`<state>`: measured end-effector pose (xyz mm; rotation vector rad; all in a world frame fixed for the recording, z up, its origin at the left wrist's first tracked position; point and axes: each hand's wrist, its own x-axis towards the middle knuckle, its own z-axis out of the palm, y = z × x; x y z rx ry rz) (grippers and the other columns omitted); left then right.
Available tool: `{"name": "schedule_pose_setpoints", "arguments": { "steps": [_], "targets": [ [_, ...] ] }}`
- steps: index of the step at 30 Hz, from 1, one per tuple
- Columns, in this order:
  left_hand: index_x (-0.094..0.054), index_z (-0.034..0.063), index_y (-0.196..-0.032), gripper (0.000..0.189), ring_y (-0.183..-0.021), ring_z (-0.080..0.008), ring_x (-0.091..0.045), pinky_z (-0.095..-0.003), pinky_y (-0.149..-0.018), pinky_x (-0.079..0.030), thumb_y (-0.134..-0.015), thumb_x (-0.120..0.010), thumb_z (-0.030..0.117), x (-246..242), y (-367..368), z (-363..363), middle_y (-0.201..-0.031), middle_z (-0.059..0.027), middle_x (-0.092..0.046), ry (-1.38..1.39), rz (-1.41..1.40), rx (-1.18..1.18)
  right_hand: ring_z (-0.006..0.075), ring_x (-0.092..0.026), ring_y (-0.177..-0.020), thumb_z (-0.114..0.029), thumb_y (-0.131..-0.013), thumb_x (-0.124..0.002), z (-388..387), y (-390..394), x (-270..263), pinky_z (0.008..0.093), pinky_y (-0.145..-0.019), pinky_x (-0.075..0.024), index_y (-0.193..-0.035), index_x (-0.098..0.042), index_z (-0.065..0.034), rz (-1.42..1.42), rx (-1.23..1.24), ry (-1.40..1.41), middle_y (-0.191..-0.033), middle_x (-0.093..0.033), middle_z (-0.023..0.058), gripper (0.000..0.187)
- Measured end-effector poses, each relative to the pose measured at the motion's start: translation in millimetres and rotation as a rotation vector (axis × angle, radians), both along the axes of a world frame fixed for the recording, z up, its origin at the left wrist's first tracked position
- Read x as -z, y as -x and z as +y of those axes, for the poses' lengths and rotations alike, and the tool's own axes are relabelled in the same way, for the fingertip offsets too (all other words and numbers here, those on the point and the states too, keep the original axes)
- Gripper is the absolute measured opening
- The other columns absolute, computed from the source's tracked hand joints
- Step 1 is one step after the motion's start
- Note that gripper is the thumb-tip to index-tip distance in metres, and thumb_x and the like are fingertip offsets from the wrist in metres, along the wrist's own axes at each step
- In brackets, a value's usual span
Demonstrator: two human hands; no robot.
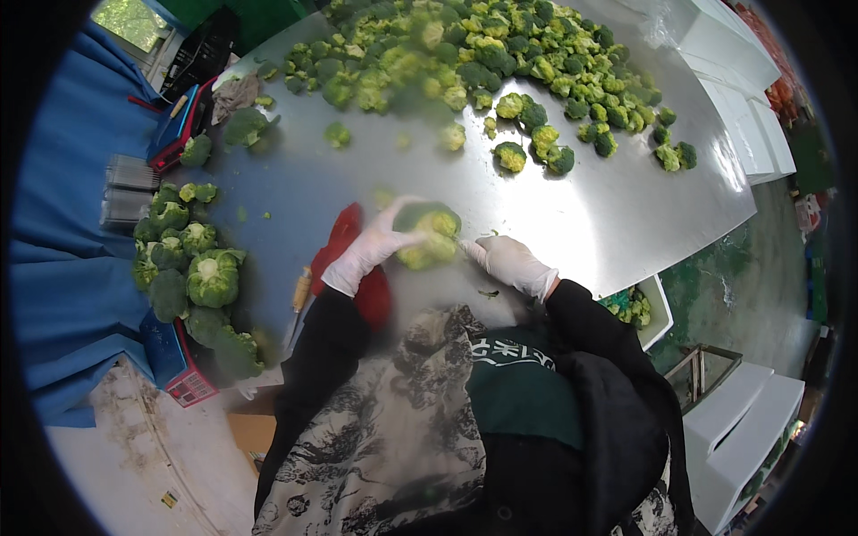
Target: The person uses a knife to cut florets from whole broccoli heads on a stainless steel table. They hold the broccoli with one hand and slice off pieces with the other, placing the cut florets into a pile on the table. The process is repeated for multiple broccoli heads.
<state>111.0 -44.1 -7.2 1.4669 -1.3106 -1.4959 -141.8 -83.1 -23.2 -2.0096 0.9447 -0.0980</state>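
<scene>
My left hand (375,242), in a thin white glove, holds a head of broccoli (429,236) from its left side, over the steel table (295,174). My right hand (507,262), gloved the same way, is closed at the head's right side. Something thin seems to stick out from its fingers toward the broccoli, but blur hides what it is. A red cloth (369,288) lies partly under my left wrist. Left of it rests a tool with a wooden handle (301,289), probably a knife, partly hidden by my sleeve. Cut broccoli florets (496,57) are heaped at the table's far side.
Whole broccoli heads (213,276) are piled at the left edge, near a red and blue scale (175,134). A grey rag (234,97) lies behind. A white bin (653,311) with broccoli stands below the table's right edge. White foam boxes (744,127) stand at the far right.
</scene>
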Motion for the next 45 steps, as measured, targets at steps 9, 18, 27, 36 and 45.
{"name": "schedule_pose_setpoints", "arguments": {
  "steps": [9,18,27,36,45],
  "targets": [
    [-0.049,0.0092,-0.130,0.057,-0.120,-0.0199,-0.052,-0.0320,-0.103,-0.039,-0.080,-0.073,0.026,-7,17,16,-0.127,-0.0106,-0.056,0.176,-0.353,-0.008,0.0347,-0.063,-0.087,-0.046,-0.098,-0.043,-5,27,-33,0.0398,-0.082,-0.0483,-0.108,-0.064,-0.0030,0.057,-0.042,-0.108,-0.097,-0.066,0.0210,0.049],
    [-0.048,0.0103,-0.131,0.061,-0.120,-0.0230,-0.052,-0.0330,-0.103,-0.039,-0.077,-0.074,0.026,-14,31,15,-0.127,-0.0129,-0.056,0.144,-0.462,-0.018,0.0144,-0.061,-0.072,-0.036,-0.083,-0.073,-2,-19,-12,0.0296,-0.067,-0.0506,-0.112,-0.058,-0.0039,-0.257,0.255,0.200,-0.078,-0.063,0.0081,0.046],
    [-0.048,0.0124,-0.136,0.065,-0.123,-0.0256,-0.050,-0.0352,-0.106,-0.038,-0.076,-0.073,0.023,-15,3,59,-0.128,-0.0120,-0.051,0.166,-0.531,-0.129,0.0108,-0.055,-0.069,-0.036,-0.094,-0.060,-31,6,-8,0.0269,-0.066,-0.0473,-0.118,-0.055,-0.0017,-0.472,0.553,-0.035,-0.082,-0.061,0.0038,0.042],
    [-0.043,0.0097,-0.136,0.063,-0.118,-0.0242,-0.055,-0.0336,-0.101,-0.042,-0.078,-0.068,0.013,-2,18,68,-0.126,-0.0122,-0.054,0.197,-0.459,-0.196,0.0365,-0.063,-0.074,-0.043,-0.100,-0.043,14,14,-13,0.0410,-0.071,-0.0497,-0.098,-0.062,-0.0057,0.028,-0.089,0.015,-0.076,-0.064,0.0177,0.042],
    [-0.044,0.0110,-0.135,0.063,-0.118,-0.0283,-0.055,-0.0348,-0.100,-0.044,-0.077,-0.069,0.016,-5,28,62,-0.129,-0.0130,-0.052,0.313,-0.611,-0.140,0.0394,-0.064,-0.081,-0.051,-0.100,-0.035,9,5,-22,0.0447,-0.077,-0.0498,-0.096,-0.064,-0.0044,0.242,-0.139,0.054,-0.080,-0.067,0.0192,0.056]
  ]
}}
